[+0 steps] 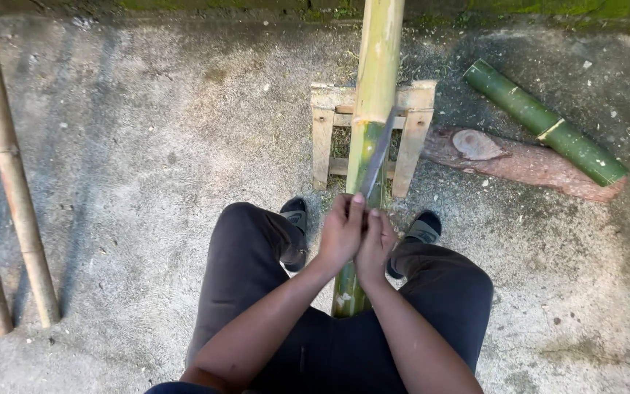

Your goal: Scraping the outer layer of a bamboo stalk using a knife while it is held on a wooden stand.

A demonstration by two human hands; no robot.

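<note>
Both hands are up front, pressed side by side over a long round bamboo pole (373, 80), green low down and yellowing toward the far end. The left hand (340, 233) and the right hand (375, 244) are closed together around the handle of a flat grey metal blade (378, 153); the handle itself is buried in the fists, so exactly how the fingers lock on it can't be told. The blade runs up and away from the hands, lying along the pole's smooth, glossy skin, its tip near a pale node ring.

The pole's long axis runs straight away from the person: the near end passes between the knees in dark trousers (257, 292), and the far end leaves the top of the view. It rests across a small rough wooden frame of pale slats (326, 138). Black sandals (297, 215) flank it.

To the right, a short bright green bamboo section (541, 120) lies slantwise against a reddish, barky log (526, 164). On the left, two dry tan bamboo poles (9, 160) lie on the gritty grey concrete ground (147, 146), scattered with shavings.
</note>
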